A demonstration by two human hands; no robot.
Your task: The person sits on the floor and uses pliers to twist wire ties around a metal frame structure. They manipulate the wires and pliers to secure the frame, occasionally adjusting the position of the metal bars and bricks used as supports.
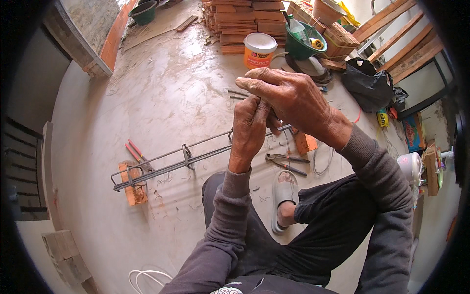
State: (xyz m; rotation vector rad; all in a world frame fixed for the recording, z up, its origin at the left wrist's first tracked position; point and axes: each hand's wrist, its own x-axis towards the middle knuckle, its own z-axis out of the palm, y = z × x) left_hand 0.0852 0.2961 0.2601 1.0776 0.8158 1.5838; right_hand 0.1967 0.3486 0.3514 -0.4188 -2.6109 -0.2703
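Observation:
My left hand (248,132) is raised in the middle, its fingers curled closed. Against it presses my right hand (298,100), bent over the left one's fingertips; whatever lies between them is hidden. Below and behind the hands, a long rebar cage (210,153) with bent stirrups lies across the floor. It rests on an orange brick (134,192) at the left and another brick (305,143) at the right. Dark-handled pincers (289,161) lie near my sandalled foot (285,201). Red-handled pliers (139,156) lie at the cage's left end. Short dark rods (238,93) show just beyond my left hand.
Stacked clay tiles (240,24), a white-lidded orange bucket (259,50) and a green tub (303,49) stand at the back. A black bag (368,84) and leaning timbers (404,44) are at the right. Grey blocks (66,257) sit at lower left. Wire scraps litter the floor.

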